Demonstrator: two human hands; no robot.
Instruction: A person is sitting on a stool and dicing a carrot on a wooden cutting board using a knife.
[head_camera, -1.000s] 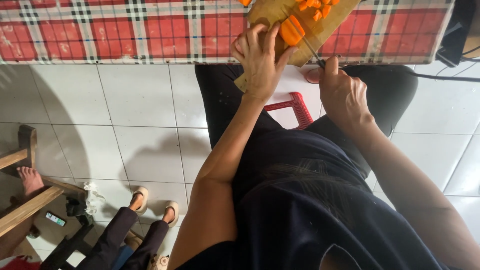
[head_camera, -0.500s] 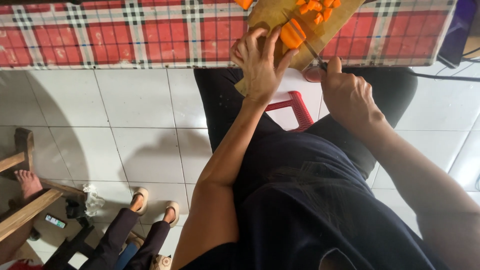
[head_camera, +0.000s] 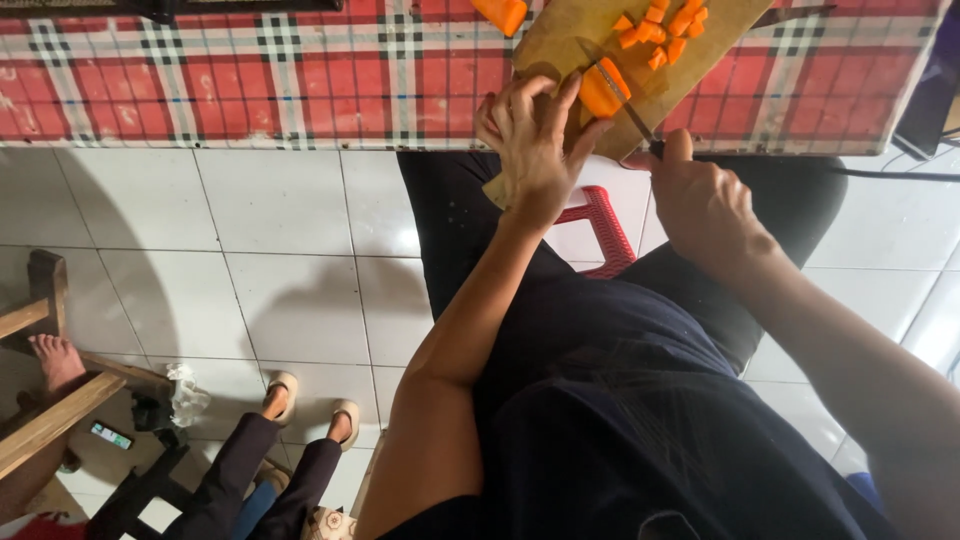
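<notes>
A wooden cutting board (head_camera: 570, 40) lies on a table with a red checked cloth (head_camera: 250, 80). My left hand (head_camera: 535, 150) steadies an orange vegetable piece (head_camera: 603, 92) on the board with its fingertips. In my right hand (head_camera: 705, 200) is a knife (head_camera: 625, 100), its blade resting against that piece. Several small orange cubes (head_camera: 665, 30) lie farther up the board. Another orange chunk (head_camera: 503, 12) sits at the board's upper left.
A red plastic stool (head_camera: 600, 225) shows between my legs on the white tiled floor (head_camera: 250, 260). Another person's legs and sandalled feet (head_camera: 300, 400) are at lower left, beside a wooden frame (head_camera: 45, 400) and a bare foot (head_camera: 55, 360). A black cable (head_camera: 900, 172) runs right.
The view has shifted slightly; the board and hands sit a little lower in the picture. The knife stays on the orange piece, and the hands keep their hold.
</notes>
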